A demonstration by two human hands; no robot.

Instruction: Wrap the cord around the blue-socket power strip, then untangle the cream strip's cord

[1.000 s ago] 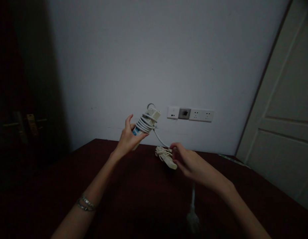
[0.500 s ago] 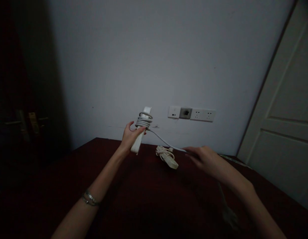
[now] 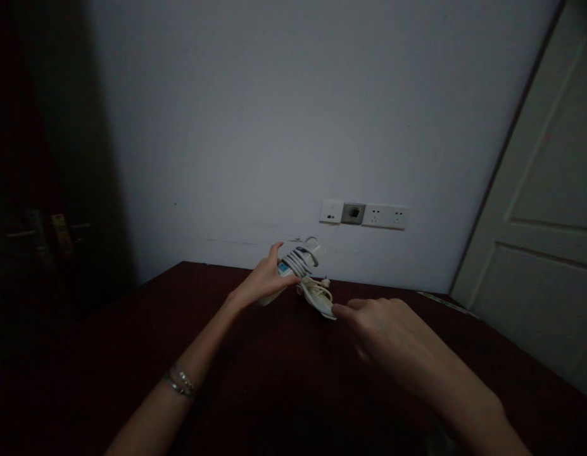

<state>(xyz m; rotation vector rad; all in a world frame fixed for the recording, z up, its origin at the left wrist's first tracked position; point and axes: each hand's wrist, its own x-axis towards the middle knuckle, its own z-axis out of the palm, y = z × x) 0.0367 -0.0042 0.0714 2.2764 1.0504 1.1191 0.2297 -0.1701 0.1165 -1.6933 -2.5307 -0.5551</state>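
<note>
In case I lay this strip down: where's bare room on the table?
Bare table shows left of the left forearm and between it and the right forearm, nearer than the second strip. Crowded: the back middle, where the left hand, wrapped power strip, second strip and right hand bunch together. The nearest part is too dark to judge.

L fingers point(image 3: 276, 249) pt. hidden bhd strip point(image 3: 284, 269), plug point(image 3: 438, 440) blurry, door point(image 3: 554, 183) cropped
</note>
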